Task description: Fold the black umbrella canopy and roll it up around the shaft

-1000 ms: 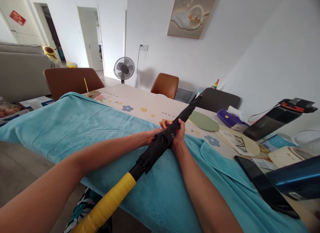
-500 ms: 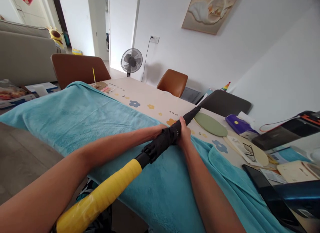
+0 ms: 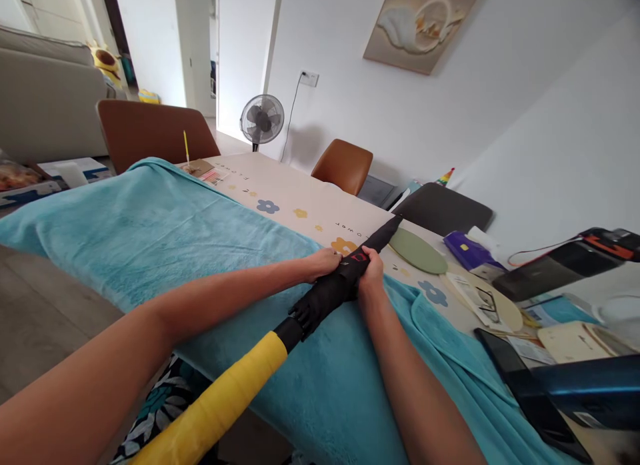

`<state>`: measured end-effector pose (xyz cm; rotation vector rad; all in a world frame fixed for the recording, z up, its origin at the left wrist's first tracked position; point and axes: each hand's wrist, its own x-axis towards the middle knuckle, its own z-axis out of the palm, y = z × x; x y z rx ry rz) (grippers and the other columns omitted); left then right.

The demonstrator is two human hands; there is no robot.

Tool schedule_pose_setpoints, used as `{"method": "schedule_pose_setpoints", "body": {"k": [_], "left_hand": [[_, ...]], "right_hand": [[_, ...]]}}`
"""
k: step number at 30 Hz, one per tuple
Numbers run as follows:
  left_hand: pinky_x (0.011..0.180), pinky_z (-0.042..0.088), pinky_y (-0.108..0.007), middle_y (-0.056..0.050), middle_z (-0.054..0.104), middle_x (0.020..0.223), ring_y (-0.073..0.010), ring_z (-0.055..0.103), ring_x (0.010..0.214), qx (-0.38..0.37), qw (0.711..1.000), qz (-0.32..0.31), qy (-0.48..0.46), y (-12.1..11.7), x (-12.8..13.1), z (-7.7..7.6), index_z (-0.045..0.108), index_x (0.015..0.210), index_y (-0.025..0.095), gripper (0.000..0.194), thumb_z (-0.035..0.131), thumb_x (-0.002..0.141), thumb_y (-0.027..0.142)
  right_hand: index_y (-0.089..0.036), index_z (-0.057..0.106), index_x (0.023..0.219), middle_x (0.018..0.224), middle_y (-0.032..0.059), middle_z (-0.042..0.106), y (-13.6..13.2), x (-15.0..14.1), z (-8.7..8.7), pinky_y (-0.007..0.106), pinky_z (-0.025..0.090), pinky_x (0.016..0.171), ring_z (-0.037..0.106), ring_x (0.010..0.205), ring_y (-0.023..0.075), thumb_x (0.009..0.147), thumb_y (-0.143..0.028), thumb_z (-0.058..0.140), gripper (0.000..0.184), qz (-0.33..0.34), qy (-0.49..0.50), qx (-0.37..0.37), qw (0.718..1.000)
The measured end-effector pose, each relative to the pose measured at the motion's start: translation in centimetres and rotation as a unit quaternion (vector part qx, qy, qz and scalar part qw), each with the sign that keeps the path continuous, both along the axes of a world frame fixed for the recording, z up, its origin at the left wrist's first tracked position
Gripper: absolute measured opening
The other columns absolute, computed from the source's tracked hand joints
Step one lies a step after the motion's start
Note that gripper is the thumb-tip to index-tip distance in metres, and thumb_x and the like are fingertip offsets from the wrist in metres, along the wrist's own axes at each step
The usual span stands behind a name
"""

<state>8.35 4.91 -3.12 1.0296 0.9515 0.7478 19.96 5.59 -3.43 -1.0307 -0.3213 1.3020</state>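
Observation:
A folded black umbrella [image 3: 325,302] with a yellow-wrapped handle [image 3: 225,398] stretches diagonally from the lower left toward the far side of the table. My left hand [image 3: 324,262] is closed on the far-left side of its black cloth, the fingertips partly hidden behind it. On the other side, my right hand [image 3: 371,272] wraps round the cloth, thumb on top, a little nearer the tip. A small red mark shows on the cloth between the hands. Beneath the umbrella and my forearms lies a turquoise towel-like cloth [image 3: 210,252] over the table's near edge.
A green oval mat [image 3: 419,250] lies beyond the umbrella's tip. To the right are glasses [image 3: 487,305], a purple packet [image 3: 470,252], a dark tablet-like slab [image 3: 525,392] and a blue cylindrical object [image 3: 590,388]. A fan [image 3: 262,118] and chairs [image 3: 343,166] stand behind the table [image 3: 285,178].
The umbrella's cloth has turned, bringing a red mark into sight between my hands. My left hand has shifted its hold and shows more fully. The view has moved slightly.

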Motion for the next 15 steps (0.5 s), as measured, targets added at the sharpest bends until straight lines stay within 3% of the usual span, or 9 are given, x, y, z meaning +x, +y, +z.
{"method": "schedule_pose_setpoints", "body": {"k": [6, 11, 15], "left_hand": [[0.059, 0.047, -0.025, -0.001, 0.059, 0.060, -0.0123, 0.055, 0.055, -0.110, 0.989, -0.084, -0.045, -1.1, -0.4, 2.2, 0.055, 0.071, 0.015, 0.020, 0.042, 0.085, 0.014], [0.058, 0.046, -0.021, 0.002, 0.058, 0.058, -0.0101, 0.054, 0.054, -0.148, 0.983, -0.066, -0.089, -0.8, -0.4, 1.8, 0.054, 0.073, 0.015, 0.007, 0.053, 0.080, 0.015], [0.054, 0.045, -0.019, 0.003, 0.056, 0.055, -0.0079, 0.052, 0.050, -0.127, 0.985, -0.029, -0.117, -1.0, -0.2, 1.3, 0.051, 0.067, 0.015, 0.012, 0.059, 0.073, 0.009]], "right_hand": [[-0.020, 0.045, 0.057, 0.042, -0.0004, 0.048, -0.8, 0.2, 0.2, 0.032, 0.054, 0.051, 0.049, 0.041, 0.0148, 0.076, -0.037, 0.040, 0.025, 0.045, 0.013, 0.028, 0.999], [-0.020, 0.049, 0.060, 0.044, -0.0004, 0.050, -1.1, 0.2, 0.4, 0.030, 0.053, 0.051, 0.050, 0.040, 0.0140, 0.076, -0.042, 0.043, 0.027, 0.075, 0.016, 0.036, 0.996], [-0.018, 0.051, 0.064, 0.045, 0.0004, 0.051, -0.9, 0.3, 0.4, 0.029, 0.053, 0.050, 0.050, 0.041, 0.0131, 0.078, -0.040, 0.040, 0.029, 0.090, 0.044, 0.027, 0.995]]}}
